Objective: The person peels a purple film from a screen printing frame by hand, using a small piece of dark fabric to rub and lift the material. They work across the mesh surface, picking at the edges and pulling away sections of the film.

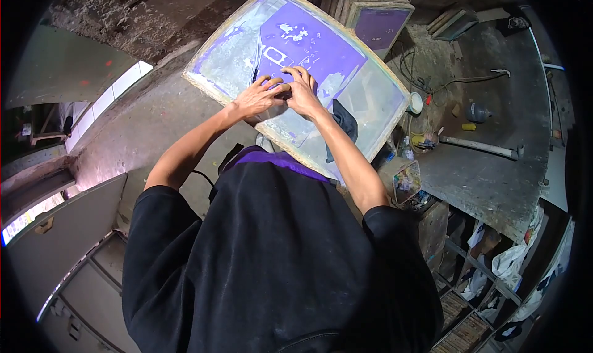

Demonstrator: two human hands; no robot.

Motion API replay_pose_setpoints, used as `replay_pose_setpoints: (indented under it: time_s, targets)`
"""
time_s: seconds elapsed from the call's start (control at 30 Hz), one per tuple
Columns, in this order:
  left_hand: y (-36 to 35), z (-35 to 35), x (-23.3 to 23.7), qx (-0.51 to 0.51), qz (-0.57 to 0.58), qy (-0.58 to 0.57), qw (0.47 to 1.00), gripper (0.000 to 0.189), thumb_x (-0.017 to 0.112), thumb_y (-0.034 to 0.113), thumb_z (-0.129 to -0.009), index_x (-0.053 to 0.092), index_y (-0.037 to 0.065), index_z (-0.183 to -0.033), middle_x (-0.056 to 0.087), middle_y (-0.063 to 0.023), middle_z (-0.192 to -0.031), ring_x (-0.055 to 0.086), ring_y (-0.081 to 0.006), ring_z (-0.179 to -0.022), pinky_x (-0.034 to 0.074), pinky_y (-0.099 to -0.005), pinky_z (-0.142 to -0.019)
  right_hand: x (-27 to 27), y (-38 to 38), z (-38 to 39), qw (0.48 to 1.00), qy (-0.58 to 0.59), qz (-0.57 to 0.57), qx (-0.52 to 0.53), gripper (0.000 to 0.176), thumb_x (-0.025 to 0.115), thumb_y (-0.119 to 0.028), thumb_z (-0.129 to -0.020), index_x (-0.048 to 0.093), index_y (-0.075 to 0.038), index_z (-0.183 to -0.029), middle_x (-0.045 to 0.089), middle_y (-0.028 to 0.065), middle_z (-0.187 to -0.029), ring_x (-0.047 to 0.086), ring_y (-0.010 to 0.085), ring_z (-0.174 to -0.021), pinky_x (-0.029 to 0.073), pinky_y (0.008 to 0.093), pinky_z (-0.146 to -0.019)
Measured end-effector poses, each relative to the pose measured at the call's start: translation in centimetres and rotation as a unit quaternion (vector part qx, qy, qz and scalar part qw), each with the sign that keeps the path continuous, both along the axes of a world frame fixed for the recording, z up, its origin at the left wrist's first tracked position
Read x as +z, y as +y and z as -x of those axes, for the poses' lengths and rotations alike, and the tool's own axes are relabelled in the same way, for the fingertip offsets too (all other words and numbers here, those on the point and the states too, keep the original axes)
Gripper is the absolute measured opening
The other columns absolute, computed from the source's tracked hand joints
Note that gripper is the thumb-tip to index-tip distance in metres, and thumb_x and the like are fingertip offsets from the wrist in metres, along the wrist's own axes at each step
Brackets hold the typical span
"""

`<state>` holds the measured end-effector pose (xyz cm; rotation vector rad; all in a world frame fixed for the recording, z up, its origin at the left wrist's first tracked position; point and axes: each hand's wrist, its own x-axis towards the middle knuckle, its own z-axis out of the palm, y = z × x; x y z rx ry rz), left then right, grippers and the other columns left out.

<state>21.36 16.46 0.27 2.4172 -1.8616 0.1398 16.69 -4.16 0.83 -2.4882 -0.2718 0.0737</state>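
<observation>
A screen-printing frame (pixel 207 63) with a pale mesh, partly coated in purple, lies tilted in front of me. Light marks and a white-outlined shape show in the purple coating (pixel 336 50). Low on the screen my left hand (pixel 259 98) and my right hand (pixel 301 93) meet, fingers bent and pinched together. Whatever they grip is hidden between them. A thin dark line, like a lifted edge, runs up the mesh just above my left fingers. Right of my right wrist, a black cloth (pixel 346 123) rests on the screen, partly behind my forearm.
More frames (pixel 380 22) are stacked behind the screen. On the right stands a dark worktop (pixel 482 186) with a pale pipe (pixel 479 147) and a yellow item (pixel 469 127). A white cup (pixel 415 103) sits by the frame's right corner. A paint-smeared container (pixel 407 181) stands below.
</observation>
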Motion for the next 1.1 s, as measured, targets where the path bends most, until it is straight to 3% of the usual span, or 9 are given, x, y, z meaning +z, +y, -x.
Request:
replay_pose_setpoints:
  time_s: [0.1, 0.27, 0.37, 0.6, 0.73, 0.87, 1.1]
  targets:
    - [0.1, 0.2, -0.5, 0.011, 0.014, 0.001, 1.0, 0.029, 0.065, 0.016, -0.087, 0.073, 0.021, -0.114, 0.045, -0.0041, -0.15, 0.038, -0.0259, -0.145, 0.033, -0.048, -0.117, 0.0, 0.0, 0.1, 1.0, 0.002, 0.007, 0.002, 0.033, 0.075, -0.006, -0.075, 0.081, -0.018, -0.105, 0.047, 0.004, -0.154, 0.032, 0.0328, -0.148, 0.023, 0.0544, -0.119]
    - [0.6, -0.1, 0.0, 0.066, 0.039, 0.041, 0.996, 0.029, 0.066, 0.015, -0.087, 0.072, 0.021, -0.114, 0.047, -0.005, -0.147, 0.039, -0.0265, -0.144, 0.034, -0.0468, -0.115, -0.4, -0.3, 0.2, 1.0, 0.005, 0.015, 0.004, 0.031, 0.075, -0.003, -0.073, 0.083, -0.018, -0.099, 0.048, 0.0058, -0.153, 0.031, 0.0323, -0.148, 0.022, 0.0537, -0.118]
    - [1.1, -0.3, 0.2, 0.103, 0.063, 0.087, 0.989, 0.027, 0.067, 0.014, -0.086, 0.073, 0.02, -0.111, 0.051, -0.0056, -0.143, 0.042, -0.0274, -0.141, 0.035, -0.0462, -0.112, 0.2, 0.1, 0.8, 1.0, 0.009, 0.0, -0.004, 0.021, 0.079, -0.011, -0.078, 0.081, -0.012, -0.099, 0.049, 0.0053, -0.153, 0.031, 0.033, -0.148, 0.023, 0.054, -0.119]
    - [0.9, 0.4, -0.3, 0.211, 0.131, 0.227, 0.942, 0.014, 0.073, 0.02, -0.087, 0.071, 0.013, -0.099, 0.065, -0.006, -0.112, 0.054, -0.0297, -0.116, 0.04, -0.0442, -0.096, 0.4, 0.4, 1.1, 1.0, 0.001, -0.011, -0.02, 0.019, 0.081, -0.015, -0.081, 0.079, -0.008, -0.099, 0.051, 0.0063, -0.151, 0.032, 0.033, -0.148, 0.023, 0.0531, -0.119]
    - [0.6, 3.3, 1.6, 0.286, 0.145, 0.178, 0.93, 0.02, 0.076, 0.029, -0.087, 0.073, 0.012, -0.096, 0.065, -0.0062, -0.103, 0.056, -0.0291, -0.109, 0.042, -0.0439, -0.091, 0.1, 0.6, 1.3, 0.999, -0.017, -0.019, -0.03, 0.019, 0.082, -0.014, -0.08, 0.08, -0.008, -0.097, 0.052, 0.0074, -0.148, 0.033, 0.0335, -0.146, 0.024, 0.0531, -0.117]
    - [-1.2, 5.9, 0.5, 0.361, 0.141, 0.127, 0.913, 0.026, 0.078, 0.036, -0.084, 0.075, 0.012, -0.094, 0.065, -0.0068, -0.103, 0.055, -0.0296, -0.109, 0.043, -0.0452, -0.089, -0.1, 0.8, 1.6, 0.999, -0.03, -0.023, -0.037, 0.019, 0.082, -0.014, -0.08, 0.08, -0.007, -0.098, 0.053, 0.0077, -0.147, 0.035, 0.0338, -0.145, 0.026, 0.0517, -0.117]
    - [-2.3, 6.2, -1.5, 0.4, 0.132, 0.078, 0.903, 0.023, 0.075, 0.033, -0.086, 0.076, 0.011, -0.092, 0.066, -0.0076, -0.105, 0.055, -0.0301, -0.111, 0.044, -0.0459, -0.088, -0.1, 1.1, 1.7, 0.998, -0.038, -0.027, -0.046, 0.02, 0.082, -0.013, -0.079, 0.079, -0.006, -0.097, 0.055, 0.0086, -0.143, 0.039, 0.0338, -0.142, 0.029, 0.0501, -0.115]
